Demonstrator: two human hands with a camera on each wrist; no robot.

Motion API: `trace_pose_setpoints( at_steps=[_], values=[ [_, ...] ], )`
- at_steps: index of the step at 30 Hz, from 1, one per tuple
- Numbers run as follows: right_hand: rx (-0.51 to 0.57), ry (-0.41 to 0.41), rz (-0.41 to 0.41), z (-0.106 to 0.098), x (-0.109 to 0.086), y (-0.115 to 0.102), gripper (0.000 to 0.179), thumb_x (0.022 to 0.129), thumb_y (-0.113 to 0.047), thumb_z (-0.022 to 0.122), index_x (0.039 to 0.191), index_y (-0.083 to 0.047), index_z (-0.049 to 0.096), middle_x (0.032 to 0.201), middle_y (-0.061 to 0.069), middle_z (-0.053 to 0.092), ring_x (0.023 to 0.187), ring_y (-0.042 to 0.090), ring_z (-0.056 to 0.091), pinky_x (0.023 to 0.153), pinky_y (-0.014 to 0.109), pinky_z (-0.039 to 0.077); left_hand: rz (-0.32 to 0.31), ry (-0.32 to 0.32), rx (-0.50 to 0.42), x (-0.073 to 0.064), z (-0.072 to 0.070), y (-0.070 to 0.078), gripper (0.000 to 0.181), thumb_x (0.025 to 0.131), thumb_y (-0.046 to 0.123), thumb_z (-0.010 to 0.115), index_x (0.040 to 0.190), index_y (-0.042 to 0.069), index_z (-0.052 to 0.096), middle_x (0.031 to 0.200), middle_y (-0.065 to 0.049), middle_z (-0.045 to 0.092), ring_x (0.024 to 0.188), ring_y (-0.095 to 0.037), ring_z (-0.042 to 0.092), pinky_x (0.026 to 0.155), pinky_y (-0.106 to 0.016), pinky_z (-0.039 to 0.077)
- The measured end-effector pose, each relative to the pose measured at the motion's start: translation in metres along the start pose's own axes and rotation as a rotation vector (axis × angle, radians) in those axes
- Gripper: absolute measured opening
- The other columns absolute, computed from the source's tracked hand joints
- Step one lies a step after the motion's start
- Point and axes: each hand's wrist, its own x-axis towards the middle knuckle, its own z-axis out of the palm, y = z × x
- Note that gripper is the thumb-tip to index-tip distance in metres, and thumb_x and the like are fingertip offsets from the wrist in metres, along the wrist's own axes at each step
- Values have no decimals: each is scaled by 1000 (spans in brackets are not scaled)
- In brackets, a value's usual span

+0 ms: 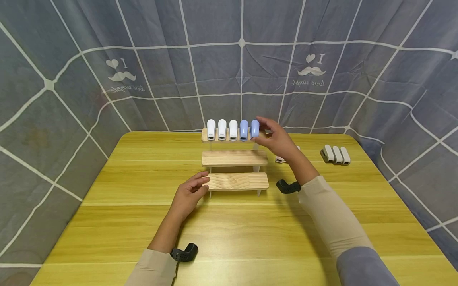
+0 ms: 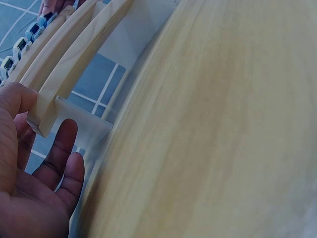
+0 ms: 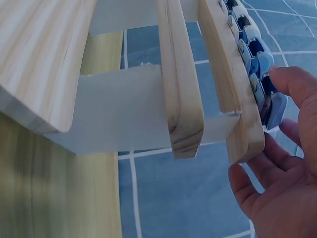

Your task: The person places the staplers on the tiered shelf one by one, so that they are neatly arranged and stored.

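A three-tier wooden display stand (image 1: 234,158) has a row of small staplers on its top board. Three are white, among them a white stapler (image 1: 222,129); the two at the right end are blue, one of them a blue stapler (image 1: 244,129). My right hand (image 1: 277,138) pinches the end blue stapler (image 1: 255,128) between thumb and finger, at the right end of that board. Thumb and fingers of my left hand (image 1: 187,194) grip the left end of the lowest board (image 1: 237,181). In the left wrist view, two fingers (image 2: 64,144) stay apart from the board.
Three pale staplers (image 1: 337,155) lie side by side on the wooden table (image 1: 150,167) at the right. Another pale stapler (image 1: 279,159) is partly hidden behind the right hand. A grey-blue curtain (image 1: 214,71) with white lines hangs behind the table and along both sides.
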Motion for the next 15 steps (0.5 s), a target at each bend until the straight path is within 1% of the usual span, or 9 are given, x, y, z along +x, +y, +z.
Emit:
trace_pose_setpoints(
  at_steps=[3,9,15],
  values=[
    [20,19,-2,-2,-2,3,65,93,-15,70,150,-5,40,140,15,49,128,30,47,100,50,38,-1,-4,3,-1,0,3,28,95,0,62,121,-11,66,142,-16,54,133,-28,49,90,-13,42],
    [49,28,-18,-10,-4,8,67,93,-14,71,151,-4,39,146,18,45,132,32,43,104,51,36,-3,-6,-2,0,0,2,28,95,0,62,121,-10,66,143,-15,54,134,-28,48,91,-13,42],
    [20,48,13,-18,-11,14,66,93,-17,71,151,-9,40,146,13,45,134,29,42,105,50,36,-6,-6,-3,0,0,1,28,96,1,62,121,-10,66,143,-15,54,133,-28,48,90,-12,42]
  ],
)
